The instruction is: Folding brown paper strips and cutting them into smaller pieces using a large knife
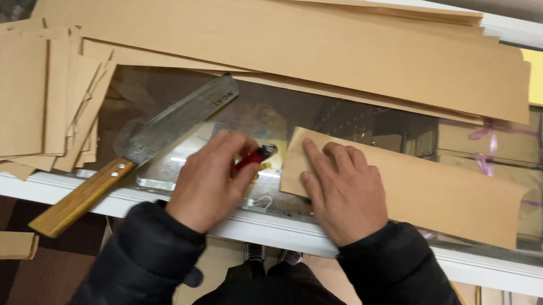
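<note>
Right hand point(343, 189): spread flat, pinning brown paper strip point(418, 191) on glass counter point(386, 122). Left hand point(213, 176): pinching red lighter point(253, 157) at strip's left edge. Long knife point(148, 141) rests left, wooden handle nearest.

Under your right hand point(344, 189): matt brown paper sheet point(418, 191). In your left hand point(209, 179): glossy red plastic lighter point(253, 157). Centre left: dull, worn metal knife blade point(179, 120) with smooth varnished wood handle point(79, 198). Glossy glass countertop point(358, 118), white-painted frame point(275, 232).

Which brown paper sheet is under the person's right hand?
The folded brown sheet lying alone on the glass, pressed by the right hand; the others lie stacked, untouched.
</note>
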